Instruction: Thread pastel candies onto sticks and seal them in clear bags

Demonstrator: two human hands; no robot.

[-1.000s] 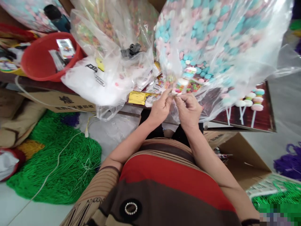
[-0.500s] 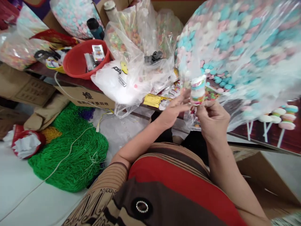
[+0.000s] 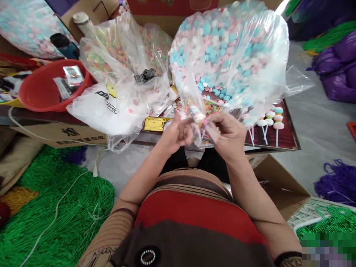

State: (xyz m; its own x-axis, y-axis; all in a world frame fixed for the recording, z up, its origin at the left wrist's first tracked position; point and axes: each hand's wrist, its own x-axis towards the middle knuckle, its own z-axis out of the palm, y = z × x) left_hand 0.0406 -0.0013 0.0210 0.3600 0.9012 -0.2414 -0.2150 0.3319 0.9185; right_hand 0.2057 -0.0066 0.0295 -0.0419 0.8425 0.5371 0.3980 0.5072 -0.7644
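Observation:
Over the table's front edge, my right hand pinches the lower end of a candy skewer in a clear wrapper. The skewer leans up and to the left, and its edges are blurred. Close by on its left is my left hand, fingers partly spread and holding nothing that I can make out. Gold twist ties lie left of that hand. Behind both hands stands a large clear bag of pink, white and blue candies. Several candy skewers on white sticks rest at the table's right end.
A red basin with packets stands on the left, beside a white plastic bag. Green netting covers the floor at lower left. An open cardboard box is below the table on the right, with purple bundles beyond.
The view has swung to the right. The wrapped skewer has gone from upright to tilted left, and my left hand's fingers have come away from its base.

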